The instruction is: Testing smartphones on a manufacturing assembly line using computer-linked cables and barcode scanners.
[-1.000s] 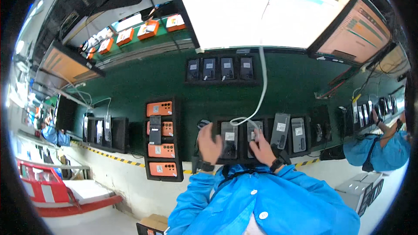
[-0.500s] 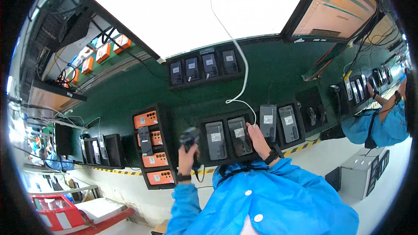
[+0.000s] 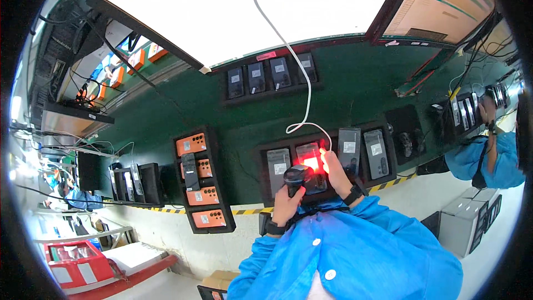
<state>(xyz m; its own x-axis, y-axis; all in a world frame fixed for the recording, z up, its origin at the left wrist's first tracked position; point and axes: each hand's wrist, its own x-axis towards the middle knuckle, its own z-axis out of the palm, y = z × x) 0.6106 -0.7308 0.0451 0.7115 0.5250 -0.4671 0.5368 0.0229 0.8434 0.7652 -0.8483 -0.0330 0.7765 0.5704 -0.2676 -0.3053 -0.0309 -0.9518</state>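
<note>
My left hand point(image 3: 287, 204) is wrapped round a black handheld barcode scanner point(image 3: 298, 175). Red light from it falls on the label of a dark phone point(image 3: 316, 182) lying in a black tray point(image 3: 388, 140). At that phone's upper right edge, my right hand point(image 3: 336, 173) pinches the end of a white cable point(image 3: 308, 97); whether the plug sits in the phone is hidden by my fingers and the glare. The same tray holds another dark phone point(image 3: 278, 168) on the left and two grey phones point(image 3: 349, 149) on the right, each with a white label.
Left of my hands, a black tray point(image 3: 229, 216) holds several orange phones point(image 3: 202, 195), with a black phone point(image 3: 190, 171) lying across them. Farther back is a tray of dark phones point(image 3: 256, 78) below a large bright screen point(image 3: 250, 11). A co-worker's hand point(image 3: 488, 110) is at the far right.
My left hand has brought the scanner rightward over the phone, and its red light now shines on the label. My right hand stays at the cable end by the phone.
</note>
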